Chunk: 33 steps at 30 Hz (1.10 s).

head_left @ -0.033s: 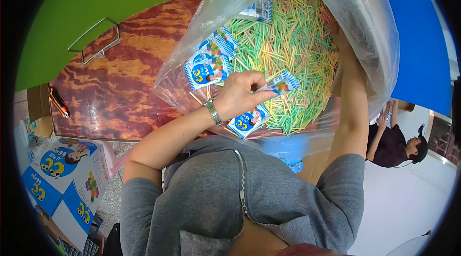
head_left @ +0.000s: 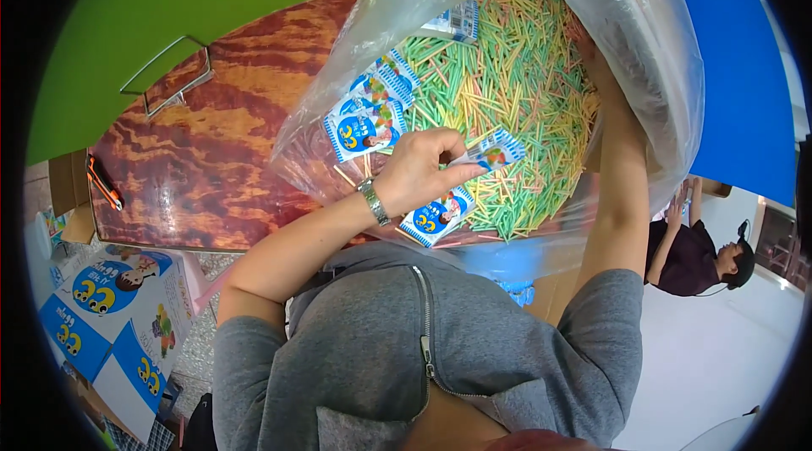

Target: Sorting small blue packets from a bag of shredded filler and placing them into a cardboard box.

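1. Packet (head_left: 501,149), small, blue and white: above the pastel sticks (head_left: 524,83), at the mouth of the clear plastic bag (head_left: 630,28). Whether its end is open, I cannot tell.
2. Left hand (head_left: 423,168): thumb and fingers pinch the packet's near end. My judgement: a light grip, far end free, should spare the contents from crushing.
3. Right hand (head_left: 586,47): at the heap's far right edge, partly behind film. Finger state: cannot tell. Best kept gentle, I'd judge; thin sticks look likely to snap.
4. Around the heap: overlapping packets (head_left: 365,127) at left, another packet (head_left: 437,216) just below the left hand, one more (head_left: 457,21) at the top.
5. Beyond: reddish wooden surface (head_left: 190,185), wire stand (head_left: 179,83), orange cutter (head_left: 105,184) at the surface's left end.
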Available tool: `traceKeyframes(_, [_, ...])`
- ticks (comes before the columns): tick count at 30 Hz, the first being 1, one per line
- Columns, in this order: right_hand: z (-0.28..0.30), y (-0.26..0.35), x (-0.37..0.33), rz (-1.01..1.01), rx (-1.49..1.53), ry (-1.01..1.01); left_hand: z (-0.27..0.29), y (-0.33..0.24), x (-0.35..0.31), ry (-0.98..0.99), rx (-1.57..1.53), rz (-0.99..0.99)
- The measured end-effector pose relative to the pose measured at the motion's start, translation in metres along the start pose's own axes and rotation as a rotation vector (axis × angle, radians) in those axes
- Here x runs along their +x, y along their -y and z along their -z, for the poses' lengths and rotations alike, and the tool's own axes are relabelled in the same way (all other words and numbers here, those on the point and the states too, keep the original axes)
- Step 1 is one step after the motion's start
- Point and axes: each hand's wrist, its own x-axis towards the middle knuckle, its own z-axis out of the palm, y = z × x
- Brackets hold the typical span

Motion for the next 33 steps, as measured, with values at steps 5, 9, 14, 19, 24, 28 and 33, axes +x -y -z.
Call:
traceKeyframes(5, [-0.008,0.005,0.021,0.011,0.126,-0.044,0.002,0.005,0.003,-0.004,-0.021,0.051])
traceKeyframes(9, [-0.008,0.011,0.026,-0.058,0.264,0.015,-0.005,0.005,0.01,0.016,-0.061,0.069])
traceKeyframes(14, [0.003,0.018,0.019,-0.212,0.546,0.156,-0.008,-0.001,0.012,0.046,-0.025,0.035])
traceKeyframes(19, [0.054,0.054,-0.024,-0.317,0.857,0.287,-0.003,-0.002,0.002,0.03,0.037,0.059])
traceKeyframes(24, [0.01,0.032,0.041,-0.465,1.139,0.408,-0.003,-0.011,0.005,0.025,0.004,0.038])
traceKeyframes(28, [0.018,0.045,0.028,-0.599,1.376,0.506,0.004,-0.019,0.018,0.073,-0.013,0.111])
traceKeyframes(33, [0.064,0.114,-0.047,-0.847,1.945,0.842,-0.003,-0.012,0.047,0.003,-0.39,0.098])
